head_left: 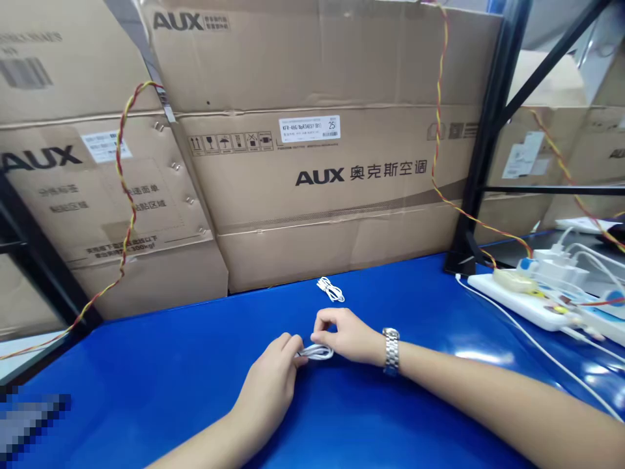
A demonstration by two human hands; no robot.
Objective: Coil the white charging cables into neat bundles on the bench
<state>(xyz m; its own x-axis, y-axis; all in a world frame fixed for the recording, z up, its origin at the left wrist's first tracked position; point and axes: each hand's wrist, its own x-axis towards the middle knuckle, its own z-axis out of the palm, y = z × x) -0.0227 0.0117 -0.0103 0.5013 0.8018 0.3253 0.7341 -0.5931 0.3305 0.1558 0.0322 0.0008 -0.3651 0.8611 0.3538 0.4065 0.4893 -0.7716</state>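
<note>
A small coiled white cable lies low over the blue tabletop, between my two hands. My left hand is closed, its thumb and fingers gripping the left end of the coil. From the right, my right hand bends over the coil with thumb and forefinger pinched together on the cable at its upper edge. The exact strand between those fingertips is hidden. Just beyond my hands, a second bundled white cable rests on the table, touched by neither hand.
Large cardboard boxes stand along the back of the blue table. A black metal frame post rises at right. Near it sits a white power strip with plugs and trailing wires. Twisted red-yellow wires hang at left and right.
</note>
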